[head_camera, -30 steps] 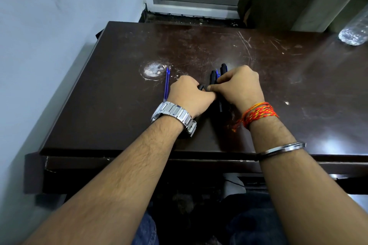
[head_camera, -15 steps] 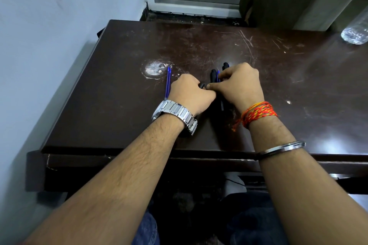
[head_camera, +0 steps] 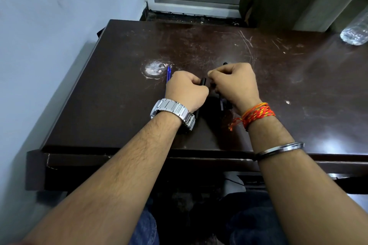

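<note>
Black pen [head_camera: 203, 81], left hand [head_camera: 185, 90], pens [head_camera: 221, 104], right hand [head_camera: 235, 83]

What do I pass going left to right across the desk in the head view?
Worn white patch → blue pen → left hand → black pen it grips → right hand gripping dark pens → clear bottle at the far right edge.

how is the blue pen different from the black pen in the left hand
Colour: the blue pen is blue, the black pen is black. State: the blue pen lies on the table beside the left hand, which grips the black pen. Build: the blue pen looks slimmer than the black pen. Both point roughly away from the person, partly hidden by that hand.
</note>
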A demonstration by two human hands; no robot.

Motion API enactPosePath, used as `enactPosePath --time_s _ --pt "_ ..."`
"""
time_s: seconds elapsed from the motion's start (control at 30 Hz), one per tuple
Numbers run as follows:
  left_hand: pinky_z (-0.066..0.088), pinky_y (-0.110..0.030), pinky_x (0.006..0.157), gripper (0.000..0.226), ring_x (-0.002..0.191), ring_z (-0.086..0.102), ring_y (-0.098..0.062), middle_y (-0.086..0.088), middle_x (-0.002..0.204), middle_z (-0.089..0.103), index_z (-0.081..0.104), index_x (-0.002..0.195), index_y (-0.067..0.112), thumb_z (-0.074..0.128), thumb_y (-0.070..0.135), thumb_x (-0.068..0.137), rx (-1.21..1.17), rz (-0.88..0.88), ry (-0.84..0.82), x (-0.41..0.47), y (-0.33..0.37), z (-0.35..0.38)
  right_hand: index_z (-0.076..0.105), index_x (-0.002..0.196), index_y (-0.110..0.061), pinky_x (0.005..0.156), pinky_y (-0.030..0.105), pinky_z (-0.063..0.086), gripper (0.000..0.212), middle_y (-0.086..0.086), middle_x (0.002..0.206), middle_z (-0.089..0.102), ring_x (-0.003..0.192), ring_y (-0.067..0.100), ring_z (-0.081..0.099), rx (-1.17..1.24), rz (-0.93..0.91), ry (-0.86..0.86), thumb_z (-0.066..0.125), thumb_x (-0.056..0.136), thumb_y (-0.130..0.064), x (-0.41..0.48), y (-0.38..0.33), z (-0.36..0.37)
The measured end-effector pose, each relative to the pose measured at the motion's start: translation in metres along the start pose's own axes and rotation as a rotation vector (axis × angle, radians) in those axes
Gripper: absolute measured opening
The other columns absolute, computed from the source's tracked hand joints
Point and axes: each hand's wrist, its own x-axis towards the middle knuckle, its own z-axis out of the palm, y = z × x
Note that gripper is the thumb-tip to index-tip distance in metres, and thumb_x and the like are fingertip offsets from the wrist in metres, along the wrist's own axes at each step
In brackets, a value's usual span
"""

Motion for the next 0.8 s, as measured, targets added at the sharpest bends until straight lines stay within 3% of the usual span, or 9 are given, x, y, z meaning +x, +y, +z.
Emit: enactPosePath --time_s 0.07,0.17,0.37,0.47,0.57,0.67,0.8 --pt "0.044 -0.013 0.05 0.002 0.072 0.068 -0.01 0.009 0.07 0.071 0.076 0.072 0.022 0.079 0.022 0.072 0.004 -0.024 0.008 0.0 -0.001 -0.002 0.075 0.065 -0.018 0.06 0.029 0.057 0.016 -0.01 0.053 0.064 0.057 0.01 0.064 -0.026 0.004 0.05 0.065 0.076 -0.023 0.002 0.001 -0.004" --pt "0.036 -0.007 0.045 0.021 0.067 0.059 0.0 0.015 0.067 0.063 0.068 0.063 0.023 0.088 0.027 0.066 0.016 -0.032 0.008 0.0 -0.001 -0.003 0.076 0.069 -0.015 0.067 0.023 0.051 0.018 -0.008 0.059 0.064 0.073 0.015 0.068 -0.115 -0.02 0.128 0.062 0.079 -0.02 0.003 0.004 -0.012" --pt "0.046 -0.018 0.046 0.031 0.056 0.063 -0.011 0.006 0.06 0.067 0.069 0.063 0.014 0.094 0.031 0.057 0.081 -0.012 -0.012 -0.001 -0.001 -0.001 0.078 0.077 -0.016 0.066 0.018 0.044 0.016 -0.002 0.069 0.067 0.076 0.012 0.064 -0.176 -0.041 0.126 0.062 0.081 -0.017 0.002 0.006 -0.015" --pt "0.059 -0.034 0.06 0.037 0.067 0.07 -0.021 -0.006 0.07 0.074 0.074 0.074 0.006 0.092 0.034 0.058 0.11 0.023 0.002 -0.004 0.001 0.001 0.078 0.078 -0.016 0.068 0.02 0.047 0.015 -0.003 0.068 0.066 0.075 0.013 0.065 -0.176 -0.057 0.124 0.064 0.081 -0.019 0.001 0.005 -0.014" --pt "0.059 -0.045 0.064 0.042 0.071 0.071 -0.03 -0.016 0.073 0.074 0.074 0.079 -0.001 0.09 0.033 0.061 0.143 0.045 -0.013 -0.006 0.003 0.002 0.078 0.074 -0.015 0.068 0.023 0.051 0.013 0.003 0.069 0.07 0.074 0.017 0.068 -0.184 -0.074 0.114 0.066 0.08 -0.019 -0.001 0.003 -0.012" --pt "0.059 -0.044 0.064 0.036 0.067 0.071 -0.027 -0.014 0.067 0.073 0.075 0.075 0.001 0.088 0.032 0.063 0.193 0.066 -0.013 -0.006 0.003 0.002 0.079 0.077 -0.014 0.072 0.025 0.052 0.012 0.005 0.073 0.072 0.078 0.018 0.068 -0.188 -0.095 0.118 0.069 0.079 -0.021 -0.003 0.002 -0.01" --pt "0.06 -0.039 0.061 0.028 0.063 0.071 -0.022 -0.009 0.062 0.072 0.075 0.073 0.007 0.086 0.033 0.067 0.184 0.051 -0.025 -0.006 0.003 0.001 0.079 0.077 -0.014 0.068 0.018 0.043 0.012 0.002 0.07 0.068 0.081 0.018 0.068 -0.194 -0.101 0.128 0.069 0.079 -0.021 -0.003 0.0 -0.009"
